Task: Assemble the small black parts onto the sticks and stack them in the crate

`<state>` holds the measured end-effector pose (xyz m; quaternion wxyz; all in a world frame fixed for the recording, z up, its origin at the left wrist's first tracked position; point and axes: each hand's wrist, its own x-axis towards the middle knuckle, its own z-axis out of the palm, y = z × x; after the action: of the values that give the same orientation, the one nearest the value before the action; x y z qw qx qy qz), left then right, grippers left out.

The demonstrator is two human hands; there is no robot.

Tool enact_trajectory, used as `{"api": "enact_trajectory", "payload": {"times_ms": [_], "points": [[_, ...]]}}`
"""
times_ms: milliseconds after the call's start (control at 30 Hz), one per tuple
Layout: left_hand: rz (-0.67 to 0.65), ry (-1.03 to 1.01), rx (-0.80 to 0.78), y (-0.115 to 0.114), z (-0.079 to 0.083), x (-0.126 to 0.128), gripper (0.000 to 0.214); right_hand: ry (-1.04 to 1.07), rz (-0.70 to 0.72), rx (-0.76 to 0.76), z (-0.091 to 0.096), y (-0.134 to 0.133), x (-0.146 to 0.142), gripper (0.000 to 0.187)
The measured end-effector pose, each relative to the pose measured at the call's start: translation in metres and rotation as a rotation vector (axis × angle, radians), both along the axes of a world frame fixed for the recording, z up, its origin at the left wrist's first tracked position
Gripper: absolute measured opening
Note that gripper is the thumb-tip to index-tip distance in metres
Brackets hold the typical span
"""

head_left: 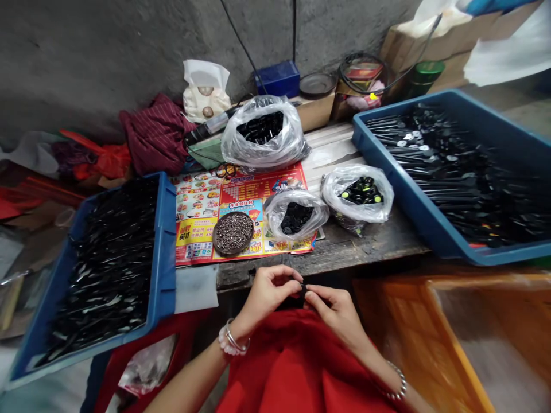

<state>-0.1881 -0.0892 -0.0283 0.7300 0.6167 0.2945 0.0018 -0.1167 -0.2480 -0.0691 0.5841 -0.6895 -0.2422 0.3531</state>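
Over the lap, at the table's front edge, my left hand point(274, 287) and my right hand point(329, 304) meet fingertip to fingertip. Both pinch a small black part point(303, 289), mostly covered by the fingers, so its exact kind does not show. Just beyond the hands lies a round dark dish point(215, 244) of small metal screws or rivets point(235, 231). Beside it stand a clear plastic bag point(316, 223) of small black pieces and another plastic bag point(379, 212) holding black parts with yellow-green dots.
A blue tray point(166, 241) of thin black parts sits at left. The larger blue bin point(465, 252) at right holds long black pieces. Further back is a big plastic bag point(241, 150) of black parts. An orange crate point(456, 338) stands low at right; a printed flyer point(198, 192) covers some tabletop.
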Motion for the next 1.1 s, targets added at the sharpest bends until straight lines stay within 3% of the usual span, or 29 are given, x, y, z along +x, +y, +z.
{"api": "enact_trajectory", "payload": {"times_ms": [133, 300, 367, 433, 700, 833, 1100], "points": [[-0.101, -0.007, 0.106, 0.004, 0.000, -0.002, 0.010, 0.161, 0.007, 0.000, -0.001, 0.002, 0.000, 0.036], [-0.492, -0.096, 0.597, 0.021, 0.010, -0.007, 0.023, 0.406, 0.071, -0.001, -0.006, 0.006, 0.000, 0.052], [-0.622, -0.123, 0.719, 0.026, 0.012, -0.009, 0.028, 0.434, 0.101, -0.014, -0.007, 0.006, 0.001, 0.057], [-0.672, -0.137, 0.779, 0.028, 0.010, -0.011, 0.026, 0.475, 0.136, -0.026, -0.008, 0.006, 0.002, 0.060], [-0.526, -0.098, 0.755, 0.021, -0.001, -0.019, 0.019, 0.520, 0.374, -0.029, -0.020, -0.001, 0.017, 0.063], [-0.481, -0.104, 0.706, 0.018, -0.006, -0.022, 0.017, 0.467, 0.359, -0.065, -0.023, -0.001, 0.013, 0.061], [-0.552, -0.133, 0.588, 0.019, -0.008, -0.025, 0.016, 0.299, 0.378, -0.104, -0.011, 0.001, 0.008, 0.049]]}}
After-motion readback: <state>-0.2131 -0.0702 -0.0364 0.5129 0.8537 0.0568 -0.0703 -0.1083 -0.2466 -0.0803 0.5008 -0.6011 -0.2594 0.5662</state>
